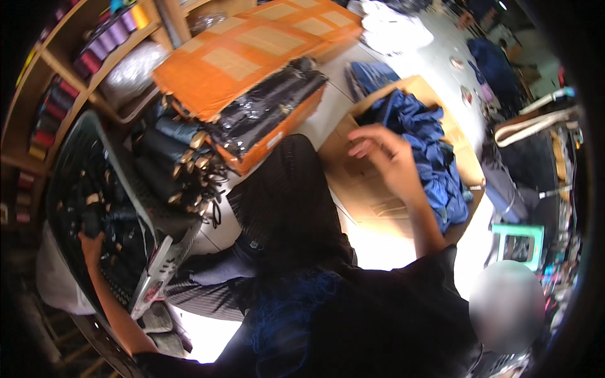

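My left hand (92, 244) reaches down into a dark green plastic basket (142, 189) on the left. Its fingers are closed on a dark roll with a tan end (92, 217), among several similar dark rolls. In front of my body my right hand (386, 154) is raised with nothing in it, fingers loosely bent and apart. Beneath and beside it stands an open cardboard box (372, 198) filled with crumpled blue cloth (435, 160). The hand appears above the box's near left side, apart from the cloth.
An orange-taped carton (233, 63) lies ahead, with plastic-wrapped black packs (271, 104) at its open side. More dark rolls with tan ends and cord loops (183, 154) are heaped beside the basket. Shelves (69, 69) hold coloured thread spools. Another person (507, 309) is at right.
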Available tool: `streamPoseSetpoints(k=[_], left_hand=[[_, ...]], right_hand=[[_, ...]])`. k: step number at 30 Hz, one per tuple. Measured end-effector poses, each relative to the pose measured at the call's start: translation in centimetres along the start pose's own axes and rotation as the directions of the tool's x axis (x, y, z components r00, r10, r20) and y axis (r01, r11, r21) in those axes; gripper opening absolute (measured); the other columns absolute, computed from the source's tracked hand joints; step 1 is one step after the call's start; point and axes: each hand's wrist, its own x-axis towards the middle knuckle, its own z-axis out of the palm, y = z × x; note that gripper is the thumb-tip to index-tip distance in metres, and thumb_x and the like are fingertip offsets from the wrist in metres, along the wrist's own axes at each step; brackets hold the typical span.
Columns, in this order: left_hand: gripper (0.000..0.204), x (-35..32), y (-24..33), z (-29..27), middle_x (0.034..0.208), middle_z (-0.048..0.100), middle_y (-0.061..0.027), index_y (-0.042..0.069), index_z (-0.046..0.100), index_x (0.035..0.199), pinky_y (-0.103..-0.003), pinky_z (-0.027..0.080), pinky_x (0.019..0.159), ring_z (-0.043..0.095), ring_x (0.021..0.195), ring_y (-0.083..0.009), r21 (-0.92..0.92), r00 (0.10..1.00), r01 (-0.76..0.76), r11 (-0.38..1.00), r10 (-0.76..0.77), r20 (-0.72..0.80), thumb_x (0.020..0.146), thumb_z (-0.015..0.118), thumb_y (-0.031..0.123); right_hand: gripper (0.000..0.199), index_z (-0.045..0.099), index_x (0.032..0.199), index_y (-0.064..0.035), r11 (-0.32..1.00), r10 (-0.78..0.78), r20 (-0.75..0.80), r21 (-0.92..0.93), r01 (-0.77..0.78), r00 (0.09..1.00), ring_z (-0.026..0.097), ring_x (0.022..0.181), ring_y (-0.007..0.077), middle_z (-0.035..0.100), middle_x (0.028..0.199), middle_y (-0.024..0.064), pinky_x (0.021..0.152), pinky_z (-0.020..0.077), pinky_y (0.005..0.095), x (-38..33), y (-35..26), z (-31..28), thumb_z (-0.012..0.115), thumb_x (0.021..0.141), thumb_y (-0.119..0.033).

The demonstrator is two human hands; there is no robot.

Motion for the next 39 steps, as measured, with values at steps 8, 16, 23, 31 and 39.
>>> streamPoseSetpoints(k=[8,16,23,31,39], left_hand=[[0.069,-6.0,12.0,-0.5,0.121,0.049,-0.0141,-0.005,0.039,0.128,-0.033,0.035,0.098,0.048,0.109,-0.0249,-0.486,0.984,-0.157,0.859,0.178,-0.004,0.078,0.073,0.026],[0.092,-14.7,24.0,0.2,0.136,0.042,-0.0163,-0.003,0.024,0.144,-0.036,0.029,0.106,0.042,0.122,-0.0259,-0.682,0.978,-0.159,0.714,0.207,-0.012,0.074,0.076,0.025],[0.103,-20.5,30.7,3.3,0.134,0.04,-0.0145,0.0,0.022,0.144,-0.038,0.029,0.105,0.041,0.119,-0.0242,-0.626,0.903,-0.34,0.702,0.43,-0.007,0.064,0.081,0.022],[0.077,-28.6,35.3,11.9,0.111,0.047,-0.0104,0.005,0.038,0.123,-0.034,0.039,0.093,0.049,0.099,-0.0225,-0.774,0.727,-0.127,0.62,0.589,0.353,0.057,0.078,0.002],[0.076,-32.6,33.9,18.6,0.107,0.059,-0.0181,0.006,0.046,0.123,-0.045,0.039,0.095,0.054,0.108,-0.036,-0.34,0.694,-0.528,0.778,0.626,0.356,0.057,0.082,0.011]], right_hand=[[0.022,0.066,0.104,-0.0065,0.283,0.255,-0.485,-0.79,-0.544,0.836,0.063,0.096,0.038,0.067,0.097,0.0213,0.086,0.0488,0.0434,-2.3,6.0,-20.7,0.055,0.086,-0.014],[0.033,0.063,0.11,-0.0063,-0.151,0.6,-0.632,-0.691,-0.707,0.49,0.061,0.105,0.036,0.066,0.105,0.0219,0.087,0.0489,0.0443,-13.5,10.4,-31.7,0.057,0.078,-0.011],[0.046,0.058,0.121,-0.006,-0.114,0.632,-0.573,-0.735,-0.669,0.521,0.063,0.1,0.037,0.065,0.104,0.0232,0.085,0.0508,0.0442,-20.1,14.5,-33.2,0.062,0.076,-0.011],[0.042,0.058,0.121,-0.0009,0.59,0.293,-0.764,-0.328,-0.738,0.574,0.065,0.086,0.0226,0.068,0.098,0.0164,0.082,0.0485,0.03,-10.7,-0.1,-22.5,0.056,0.08,-0.007],[0.036,0.06,0.116,0.0018,0.866,0.371,-0.081,0.391,-0.313,0.925,0.057,0.098,0.0104,0.064,0.105,0.0026,0.088,0.0435,0.0249,-8.5,-1.0,-3.3,0.053,0.081,0.005]])
